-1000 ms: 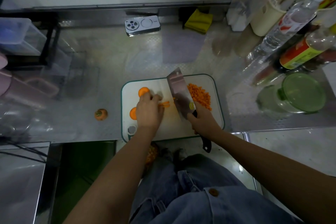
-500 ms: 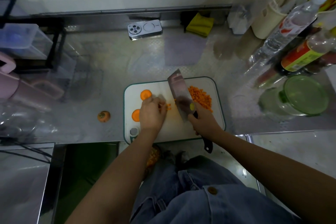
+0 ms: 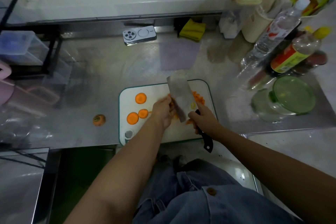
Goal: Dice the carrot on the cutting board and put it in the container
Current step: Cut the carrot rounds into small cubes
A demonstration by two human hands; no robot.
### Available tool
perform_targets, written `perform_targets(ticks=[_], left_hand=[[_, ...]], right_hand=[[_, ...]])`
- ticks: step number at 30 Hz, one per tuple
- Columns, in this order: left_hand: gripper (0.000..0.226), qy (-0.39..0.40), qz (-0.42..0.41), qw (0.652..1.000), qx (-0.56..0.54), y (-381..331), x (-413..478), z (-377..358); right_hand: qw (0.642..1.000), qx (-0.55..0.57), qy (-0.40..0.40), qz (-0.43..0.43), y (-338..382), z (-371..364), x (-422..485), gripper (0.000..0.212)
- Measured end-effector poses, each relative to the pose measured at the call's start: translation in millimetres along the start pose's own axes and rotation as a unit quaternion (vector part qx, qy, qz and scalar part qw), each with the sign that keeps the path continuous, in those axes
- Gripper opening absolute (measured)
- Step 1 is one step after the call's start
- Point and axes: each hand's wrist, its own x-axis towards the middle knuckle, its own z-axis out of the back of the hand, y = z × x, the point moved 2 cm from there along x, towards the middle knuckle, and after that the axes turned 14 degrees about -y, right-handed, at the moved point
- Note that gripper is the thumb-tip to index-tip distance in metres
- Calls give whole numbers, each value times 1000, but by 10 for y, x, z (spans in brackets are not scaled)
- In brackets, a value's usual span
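- Head view, looking down: fingers of the right hand point(image 3: 203, 119) are wrapping round the black handle of a cleaver point(image 3: 179, 99), clamped on it. The handle's end is sticking out past the near edge of the cutting board point(image 3: 158, 90).
- Cleaver's broad blade is tilting over the middle of the board, its tip pointing away from the person and its flat face turned up toward the camera.
- Left hand point(image 3: 162, 112) is reaching up against the left face of the blade. Its fingertips are blurring, so whether they are pinching anything or lying straight cannot be told.
- Three carrot rounds point(image 3: 141, 98) are lying flat on the left half of the board, one farther back and two touching each other nearer the person.
- Diced carrot point(image 3: 198, 97) is sitting in a heap on the right half of the board, partly hidden behind the blade. A few orange bits are lying by the blade's near end, close to the right hand.
- Glass container point(image 3: 267, 109) is standing on the worktop point(image 3: 91, 78) well to the right of the board, with a green lid point(image 3: 292, 94) resting tilted against it.
- Carrot top point(image 3: 99, 120) is lying alone on the worktop, left of the board.
- Phone point(image 3: 139, 35) and a yellow cloth point(image 3: 191, 30) are lying at the back of the worktop, and bottles point(image 3: 280, 29) are standing at the far right.
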Motion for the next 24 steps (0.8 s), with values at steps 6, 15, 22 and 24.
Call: perform_targets(ticks=[6, 15, 22, 24], left_hand=[[21, -14, -25, 999, 41, 14, 101, -70], [31, -64, -390, 849, 350, -104, 28, -106], [23, -71, -348, 878, 320, -140, -82, -96], [44, -35, -255, 934, 249, -121, -141, -117]], right_hand=[[996, -27, -81, 20, -92, 124, 78, 14], [989, -92, -96, 63, -49, 201, 99, 5], [930, -275, -126, 207, -58, 126, 41, 26], [898, -330, -135, 258, -29, 70, -5, 25]])
